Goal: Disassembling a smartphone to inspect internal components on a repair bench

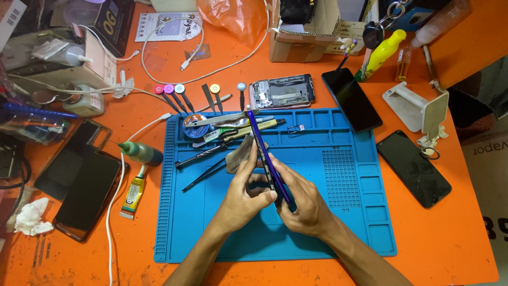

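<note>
A purple-edged smartphone [267, 159] is held edge-on over the middle of the blue repair mat [328, 212], its top pointing to 11 o'clock. The left hand [244, 196] pinches it from 9 o'clock and the right hand [301, 204] from 3 o'clock, both clamped on its lower half. Tweezers [203, 175] and a grey cloth [241, 153] lie at 10 o'clock. Judged from this grip, squeezing the thin edges could flex the screen or let the phone slip onto the tools.

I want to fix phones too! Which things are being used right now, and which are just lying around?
In use:
purple phone
left hand
right hand
blue mat

Lying about:
two black phones
yellow bottle
glue tube
cardboard box
</note>
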